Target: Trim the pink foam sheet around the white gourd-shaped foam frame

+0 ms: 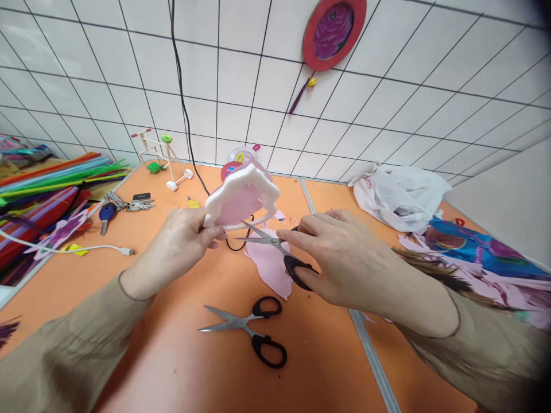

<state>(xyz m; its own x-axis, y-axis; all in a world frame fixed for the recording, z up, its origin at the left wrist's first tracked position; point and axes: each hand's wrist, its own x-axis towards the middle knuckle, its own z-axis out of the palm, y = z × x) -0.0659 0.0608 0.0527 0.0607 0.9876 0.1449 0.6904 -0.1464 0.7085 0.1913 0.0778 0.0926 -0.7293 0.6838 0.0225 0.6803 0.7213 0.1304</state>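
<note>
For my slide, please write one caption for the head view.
Left hand holds a pink-and-white craft piece; right hand holds open scissors near it, above an orange table.

Left sleeve [86,332], right sleeve [477,355]: khaki-brown, long, loose, creased fabric. Thin dark line along each cuff [123,291] edge. Left hand [178,246], right hand [344,261] both bare.
</note>
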